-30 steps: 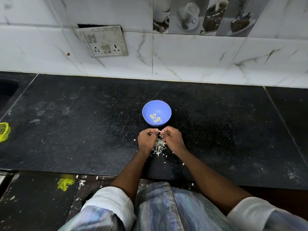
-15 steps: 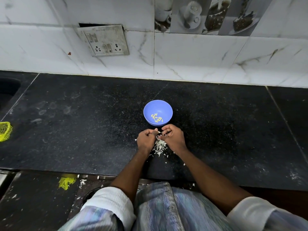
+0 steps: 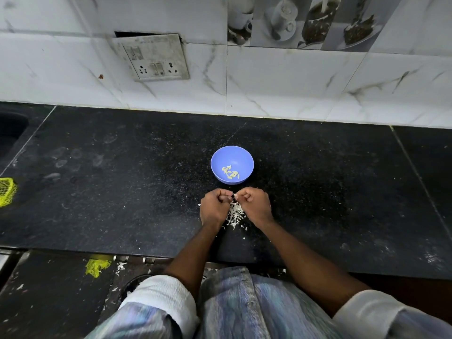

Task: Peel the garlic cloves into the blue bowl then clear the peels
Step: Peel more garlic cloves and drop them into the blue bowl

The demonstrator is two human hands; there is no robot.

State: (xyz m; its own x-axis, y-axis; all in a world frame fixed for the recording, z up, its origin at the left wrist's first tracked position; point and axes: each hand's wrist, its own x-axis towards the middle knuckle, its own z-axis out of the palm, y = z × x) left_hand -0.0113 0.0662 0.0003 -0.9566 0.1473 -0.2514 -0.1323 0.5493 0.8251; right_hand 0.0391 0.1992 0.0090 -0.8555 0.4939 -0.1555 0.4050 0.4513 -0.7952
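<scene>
Blue plastic bowl (image 3: 232,165) holds peeled cloves. Small garlic clove (image 3: 234,195) pinched betw. left hand (image 3: 213,206) & right hand (image 3: 256,203), peeling underway. Next: skin stripped onto white papery peel pile (image 3: 235,214), clove dropped in bowl.

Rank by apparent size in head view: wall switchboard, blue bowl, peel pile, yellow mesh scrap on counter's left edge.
1. Grey wall switchboard
2. Round blue plastic bowl
3. White garlic peel pile, part-hidden by hands, and yellow mesh scrap, cut by frame: unsure

One camera sits on the person's head, looking forward and down at the dark surface (image 3: 122,192), wall tiles (image 3: 293,81) up top.
</scene>
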